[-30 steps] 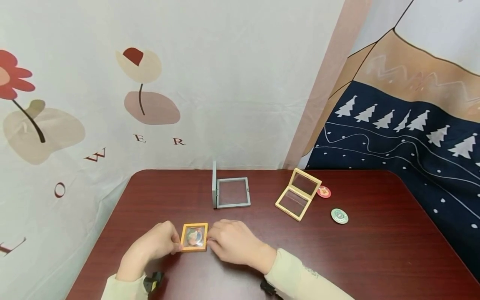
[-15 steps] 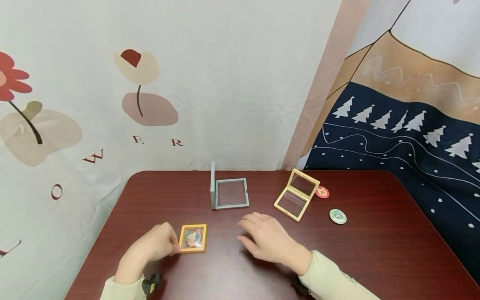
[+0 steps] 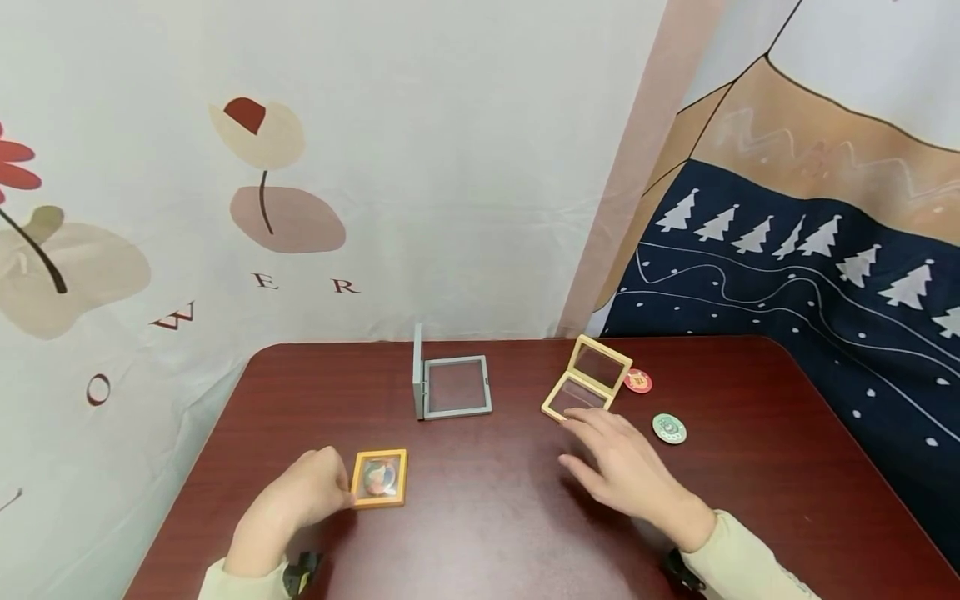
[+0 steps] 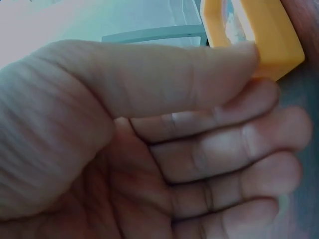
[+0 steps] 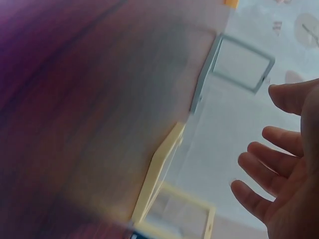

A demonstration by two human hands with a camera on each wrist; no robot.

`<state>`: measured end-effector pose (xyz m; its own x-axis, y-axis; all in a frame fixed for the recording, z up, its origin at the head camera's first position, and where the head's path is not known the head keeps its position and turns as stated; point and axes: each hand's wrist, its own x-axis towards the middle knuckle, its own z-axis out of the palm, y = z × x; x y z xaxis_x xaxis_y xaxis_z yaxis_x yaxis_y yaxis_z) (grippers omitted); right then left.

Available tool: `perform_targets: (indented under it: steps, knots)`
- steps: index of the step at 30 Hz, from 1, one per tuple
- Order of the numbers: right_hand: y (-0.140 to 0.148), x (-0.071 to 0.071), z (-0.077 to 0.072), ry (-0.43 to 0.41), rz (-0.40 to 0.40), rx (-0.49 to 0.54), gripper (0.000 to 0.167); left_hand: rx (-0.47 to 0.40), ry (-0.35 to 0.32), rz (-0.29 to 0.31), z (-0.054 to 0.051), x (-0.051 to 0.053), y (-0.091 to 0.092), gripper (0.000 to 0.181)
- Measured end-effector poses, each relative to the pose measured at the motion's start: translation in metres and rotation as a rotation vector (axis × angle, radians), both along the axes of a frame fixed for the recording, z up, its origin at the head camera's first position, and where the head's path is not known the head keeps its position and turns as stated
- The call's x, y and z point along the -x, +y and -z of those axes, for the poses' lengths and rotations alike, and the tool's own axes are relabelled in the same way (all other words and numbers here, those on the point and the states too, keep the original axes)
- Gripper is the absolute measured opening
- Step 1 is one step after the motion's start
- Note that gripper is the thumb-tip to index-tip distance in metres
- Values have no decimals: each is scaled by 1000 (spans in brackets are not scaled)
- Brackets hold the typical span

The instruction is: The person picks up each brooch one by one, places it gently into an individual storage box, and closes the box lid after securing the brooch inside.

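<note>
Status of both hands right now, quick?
Left hand: closed, pinching the edge of the orange frame.
Right hand: open, holding nothing, near the cream frame.

You see an orange-yellow square frame (image 3: 381, 454) with a multicoloured disc (image 3: 379, 478) inside, a blue-grey hinged frame (image 3: 417, 375), a pale cream-yellow hinged frame (image 3: 588, 382), a red chip (image 3: 638, 381) with a yellowish centre mark, and a mint-green chip (image 3: 669, 428) printed in darker green. Your table (image 3: 480, 533) is reddish brown with faint dark grain, and your sleeves (image 3: 750, 560) are pale yellow-green. Facing you, the white cloth (image 3: 465, 183) bears red, beige and dusty-pink flower shapes and dark-red letters, while the navy-and-tan cloth (image 3: 795, 221) carries white fir trees, wavy lines and dots.
</note>
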<state>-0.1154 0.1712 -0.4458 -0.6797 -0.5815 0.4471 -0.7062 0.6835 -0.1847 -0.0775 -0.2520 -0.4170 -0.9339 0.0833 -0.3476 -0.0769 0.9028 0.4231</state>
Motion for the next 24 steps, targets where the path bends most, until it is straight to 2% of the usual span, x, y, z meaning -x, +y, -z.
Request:
perform_targets:
  steps: [5, 8, 11, 15, 19, 24]
  knots:
    - [26, 2, 1, 13, 57, 30, 53, 37, -8, -40, -8, -5, 3, 44]
    - [39, 5, 1, 26, 102, 46, 62, 57, 44, -35, -14, -7, 8, 46]
    - [53, 7, 1, 3, 163, 51, 75, 85, 135, -5, -19, -5, 17, 40]
    - [70, 9, 1, -36, 237, 46, 89, 87, 270, 43, -22, 0, 32, 23]
    - [84, 11, 4, -86, 288, 37, 92, 61, 402, 69, -20, 7, 48, 15]
    - [97, 15, 8, -161, 345, -4, 91, -12, 584, 86, -12, 13, 73, 9]
